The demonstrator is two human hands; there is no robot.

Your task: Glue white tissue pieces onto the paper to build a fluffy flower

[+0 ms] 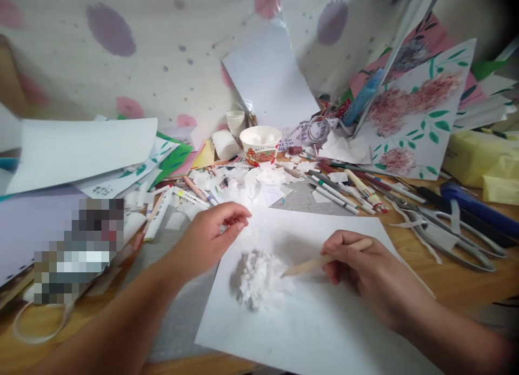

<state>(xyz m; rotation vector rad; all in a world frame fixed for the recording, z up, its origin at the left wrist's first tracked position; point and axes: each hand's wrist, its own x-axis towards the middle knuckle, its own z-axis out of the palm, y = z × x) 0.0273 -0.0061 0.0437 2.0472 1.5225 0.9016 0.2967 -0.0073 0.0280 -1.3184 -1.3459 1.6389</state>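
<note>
Right hand (365,267): closed in a pen-like grip around a wooden stick (310,266); tip at the right edge of the ruffle (259,282), apparently touching it. Left hand (214,234): fingers loosely curled, thumb close to the fingertips; whether a scrap is pinched there, cannot tell; it hangs over the far left edge of the sheet, just beyond the ruffle. Ruffle: a clump of white paper bits, left of centre on the sheet (336,326); sheet lies partly on a grey mat (174,321).

Risks, judged: a hard push of the stick could flatten or tear the bits, or loosen any that are poorly fixed; the sheet might slide, as neither hand appears to pin it; a sleeve-less forearm dragging across could do likewise; white on white makes a stray bit easy to miss.

Containers: printed bowl (260,151) beyond the sheet, behind loose scraps (247,183); pale inside, contents unclear; stacked cups (235,122) to its left, contents hidden.

Outer area: pens (332,195) beyond the sheet's far edge; scissors (458,237) to the right; a flower picture (421,115) leaning upright behind them.
</note>
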